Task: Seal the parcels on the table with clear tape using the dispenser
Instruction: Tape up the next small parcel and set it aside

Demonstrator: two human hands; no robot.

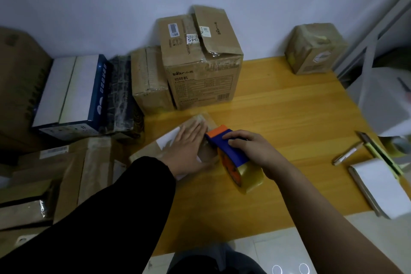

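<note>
The black sleeve (111,207) ends in the left hand (189,147), fingers straight, pressing the parcel (201,120) onto the table (289,118); at its 3 o'clock the right hand (253,151) grips the dispenser (223,145), nose on the parcel, pointing 11 o'clock.

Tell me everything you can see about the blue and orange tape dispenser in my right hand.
The blue plastic tape dispenser has an orange front edge and carries a yellowish clear tape roll on an orange core. The right hand grips its body from above. It tilts forward, its orange end on the flat brown cardboard parcel, next to the left hand pressed flat there.
</note>
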